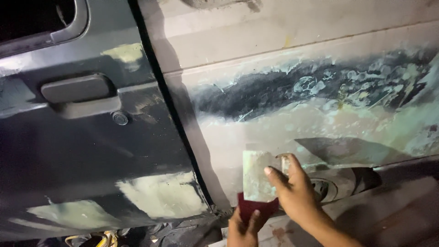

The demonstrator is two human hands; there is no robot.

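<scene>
Pale spreader [257, 176] on filler-coated car panel [320, 123]

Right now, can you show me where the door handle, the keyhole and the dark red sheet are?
door handle [77, 88], head view, middle of the flap.
keyhole [120, 118], head view, its round centre.
dark red sheet [249, 207], head view, part above the left hand's fingers.

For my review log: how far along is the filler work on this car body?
Done: pale filler covers much of the rear panel. In hand: right hand presses a pale sheet against it; left hand holds a dark red piece. Left: a dark patch and door patches look unfinished.
</scene>
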